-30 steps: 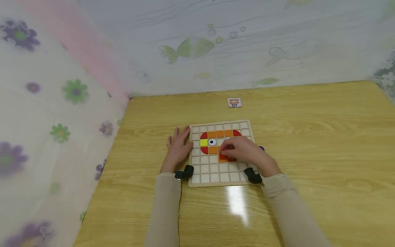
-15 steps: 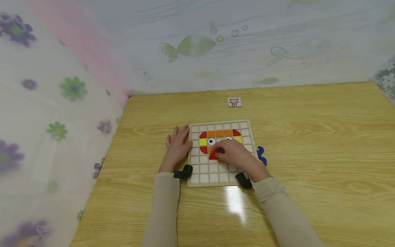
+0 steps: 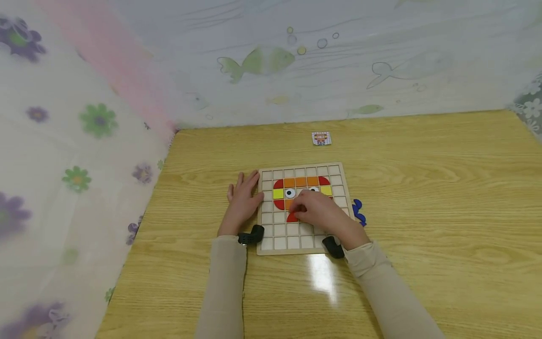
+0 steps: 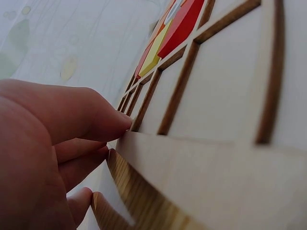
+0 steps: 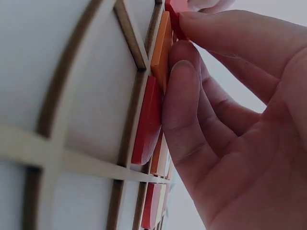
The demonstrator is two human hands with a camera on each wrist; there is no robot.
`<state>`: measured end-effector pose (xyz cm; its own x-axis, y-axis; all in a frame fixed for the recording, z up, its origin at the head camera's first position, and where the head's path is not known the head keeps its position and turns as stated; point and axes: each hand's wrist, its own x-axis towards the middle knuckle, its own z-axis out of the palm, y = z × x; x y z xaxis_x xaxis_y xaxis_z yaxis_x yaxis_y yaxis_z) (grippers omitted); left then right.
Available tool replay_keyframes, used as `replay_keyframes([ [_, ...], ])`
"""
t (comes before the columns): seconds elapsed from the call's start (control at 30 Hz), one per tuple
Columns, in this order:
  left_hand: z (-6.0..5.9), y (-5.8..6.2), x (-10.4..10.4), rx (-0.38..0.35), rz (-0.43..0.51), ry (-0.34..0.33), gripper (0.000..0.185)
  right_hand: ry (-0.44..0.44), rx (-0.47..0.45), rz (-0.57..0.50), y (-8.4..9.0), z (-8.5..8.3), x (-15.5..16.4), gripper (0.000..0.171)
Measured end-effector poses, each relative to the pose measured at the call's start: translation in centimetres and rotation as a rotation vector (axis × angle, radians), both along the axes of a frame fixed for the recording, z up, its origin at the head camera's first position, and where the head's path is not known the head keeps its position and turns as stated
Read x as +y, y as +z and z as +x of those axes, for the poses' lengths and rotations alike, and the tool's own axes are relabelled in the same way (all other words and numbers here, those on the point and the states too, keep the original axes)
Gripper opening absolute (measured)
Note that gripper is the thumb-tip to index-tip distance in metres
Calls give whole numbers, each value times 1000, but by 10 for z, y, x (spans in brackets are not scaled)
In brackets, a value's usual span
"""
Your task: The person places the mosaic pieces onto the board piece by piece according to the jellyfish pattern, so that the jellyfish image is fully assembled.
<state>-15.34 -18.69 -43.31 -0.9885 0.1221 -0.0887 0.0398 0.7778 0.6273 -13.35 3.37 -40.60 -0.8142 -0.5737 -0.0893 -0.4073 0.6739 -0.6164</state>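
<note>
A wooden grid board (image 3: 279,244) lies on the table, with red, orange and yellow tiles and white eye tiles set in its cells. Over its middle, my right hand (image 3: 323,212) pinches a red rounded tile (image 3: 292,217) at a cell below the orange row. The right wrist view shows thumb and forefinger on that red tile (image 5: 178,21), beside an orange tile (image 5: 162,48) and another red tile (image 5: 147,122). My left hand (image 3: 243,202) lies with fingers spread at the board's left edge. In the left wrist view its thumb (image 4: 103,117) touches the board's rim (image 4: 192,158).
Several blue rounded pieces (image 3: 359,214) lie against the board's right side. A small card (image 3: 321,138) with a gridded picture lies on the table (image 3: 423,188) behind the board. Painted walls (image 3: 254,103) stand behind the table and at its left.
My right hand has shifted left over the board with the red tile, uncovering the right-hand yellow tile and more of the blue pieces. The left hand stays at the board's edge.
</note>
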Motion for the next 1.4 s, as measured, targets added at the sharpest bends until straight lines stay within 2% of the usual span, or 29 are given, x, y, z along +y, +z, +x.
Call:
replay_keyframes([
  [0.27, 0, 0, 0, 5, -14, 6, 55, -17, 24, -20, 3, 0, 1, 12],
  [0.4, 0, -1, 0, 13, -10, 1, 56, -48, -7, -36, 6, 0, 10, 15],
  [0.53, 1, -1, 1, 7, -9, 0, 56, -69, -37, -34, 7, -1, 23, 17],
  [0.77, 0, 0, 0, 15, -6, 4, 55, -122, -34, -24, 9, -1, 51, 19],
  [1.0, -1, 0, 0, 15, -4, 5, 55, -186, -97, -38, 14, -3, 83, 21],
  [1.4, -1, 0, 1, 12, -9, 9, 55, -245, -141, 41, 11, -6, 122, 27],
])
